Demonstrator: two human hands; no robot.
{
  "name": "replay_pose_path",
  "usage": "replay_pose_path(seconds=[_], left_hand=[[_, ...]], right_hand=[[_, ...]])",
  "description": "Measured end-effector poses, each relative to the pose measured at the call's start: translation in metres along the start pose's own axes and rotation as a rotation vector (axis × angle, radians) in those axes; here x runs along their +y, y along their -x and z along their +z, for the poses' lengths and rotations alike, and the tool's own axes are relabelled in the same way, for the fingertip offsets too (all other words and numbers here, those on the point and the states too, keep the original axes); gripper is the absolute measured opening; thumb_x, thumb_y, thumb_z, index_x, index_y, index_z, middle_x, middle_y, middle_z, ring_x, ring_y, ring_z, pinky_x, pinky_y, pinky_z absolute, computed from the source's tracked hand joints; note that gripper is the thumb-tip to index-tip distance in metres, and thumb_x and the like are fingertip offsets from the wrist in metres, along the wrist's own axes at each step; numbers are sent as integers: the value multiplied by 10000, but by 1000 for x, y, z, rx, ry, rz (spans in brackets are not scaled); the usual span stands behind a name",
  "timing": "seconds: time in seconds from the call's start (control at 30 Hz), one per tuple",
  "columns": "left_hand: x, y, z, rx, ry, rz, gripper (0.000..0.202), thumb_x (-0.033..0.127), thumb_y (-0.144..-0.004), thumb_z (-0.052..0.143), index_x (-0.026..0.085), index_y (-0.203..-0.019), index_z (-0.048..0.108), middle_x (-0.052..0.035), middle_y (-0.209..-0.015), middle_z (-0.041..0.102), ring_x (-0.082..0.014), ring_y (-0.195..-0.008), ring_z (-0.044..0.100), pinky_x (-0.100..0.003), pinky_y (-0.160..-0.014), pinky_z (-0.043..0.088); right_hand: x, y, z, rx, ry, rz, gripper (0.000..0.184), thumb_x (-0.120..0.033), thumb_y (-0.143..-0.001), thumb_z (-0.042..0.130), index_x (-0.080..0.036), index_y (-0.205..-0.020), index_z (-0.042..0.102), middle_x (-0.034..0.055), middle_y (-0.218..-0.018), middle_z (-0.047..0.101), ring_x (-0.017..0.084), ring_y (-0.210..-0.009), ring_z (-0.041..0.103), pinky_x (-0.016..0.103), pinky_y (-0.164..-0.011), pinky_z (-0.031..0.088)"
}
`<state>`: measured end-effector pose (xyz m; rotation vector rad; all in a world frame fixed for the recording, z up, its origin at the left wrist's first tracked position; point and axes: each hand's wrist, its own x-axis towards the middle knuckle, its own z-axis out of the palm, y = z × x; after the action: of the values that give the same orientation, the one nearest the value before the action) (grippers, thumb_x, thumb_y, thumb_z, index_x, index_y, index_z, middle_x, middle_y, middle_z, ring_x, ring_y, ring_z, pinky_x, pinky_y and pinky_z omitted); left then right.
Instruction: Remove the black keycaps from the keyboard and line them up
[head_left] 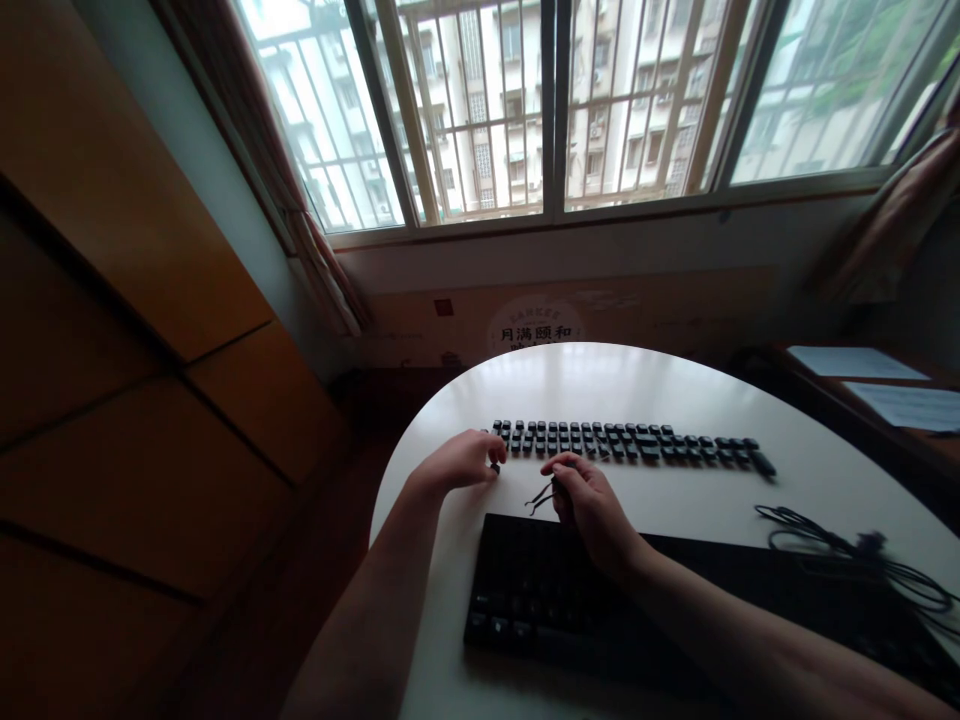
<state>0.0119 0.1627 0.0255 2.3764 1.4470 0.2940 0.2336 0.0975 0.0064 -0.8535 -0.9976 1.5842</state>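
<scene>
On the white round table lie rows of loose black keycaps, set out in keyboard order. In front of them sits a black keyboard base with most caps off. My left hand is curled at the left end of the rows, its fingertips pinching a single black keycap. My right hand is closed around a thin black wire keycap puller, whose prongs point left toward the left hand. Both hands hover just beyond the keyboard's far edge.
A coiled black cable lies on the table at the right. Wooden cabinets stand to the left, a barred window ahead. A dark side desk with papers is at the far right.
</scene>
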Motion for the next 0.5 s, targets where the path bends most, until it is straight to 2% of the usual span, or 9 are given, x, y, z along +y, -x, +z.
replay_pose_path(seconds=[0.33,0.5], left_hand=[[0,10,-20,45,1,-40,191,174,-674,664,198,-856,717,-3,-789,646,-168,-705,596,-235,-633,419],[4,8,-17,0,-33,-69,219,212,-678,687,208,-889,746,-3,-760,636,-167,-678,583,-232,-595,393]], right_hand=[[1,-1,0,-7,-18,0,192,-356,-760,653,-190,-803,569,-112,-447,350,71,-379,301,186,-368,190],[3,-2,0,-13,2,-10,209,-373,-753,647,-185,-804,571,-117,-442,334,67,-379,285,185,-369,177]])
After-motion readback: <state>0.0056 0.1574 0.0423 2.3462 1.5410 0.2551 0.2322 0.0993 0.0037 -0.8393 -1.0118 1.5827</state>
